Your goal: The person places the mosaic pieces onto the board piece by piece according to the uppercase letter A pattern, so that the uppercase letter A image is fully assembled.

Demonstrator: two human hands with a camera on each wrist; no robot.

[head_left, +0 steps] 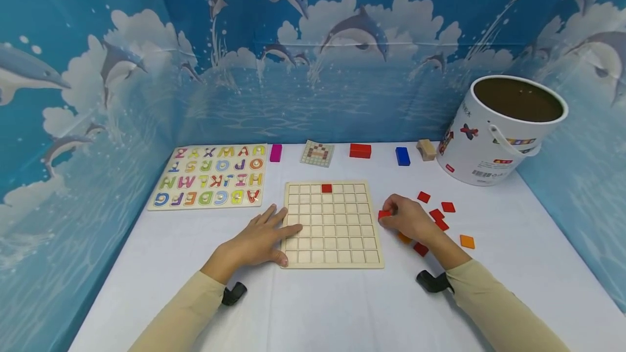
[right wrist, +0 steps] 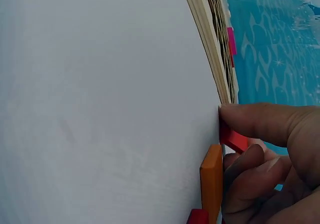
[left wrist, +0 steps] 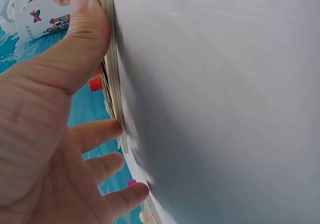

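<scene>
A wooden grid board (head_left: 330, 230) lies on the white table with one red square tile (head_left: 326, 188) in its top row. My left hand (head_left: 259, 238) rests on the board's left edge, fingers spread; in the left wrist view its thumb (left wrist: 90, 24) lies along the edge. Just right of the board, my right hand (head_left: 408, 217) pinches a red tile (head_left: 384, 214) between thumb and fingers. The right wrist view shows this red tile (right wrist: 234, 138) under the thumb, with an orange tile (right wrist: 212, 179) standing out close by.
Several loose red tiles (head_left: 436, 214) and an orange tile (head_left: 467, 242) lie around the right hand. Behind stand a letter puzzle (head_left: 210, 178), a pattern card (head_left: 317, 154), a red block (head_left: 360, 150), a blue block (head_left: 403, 156) and a white bucket (head_left: 489, 140).
</scene>
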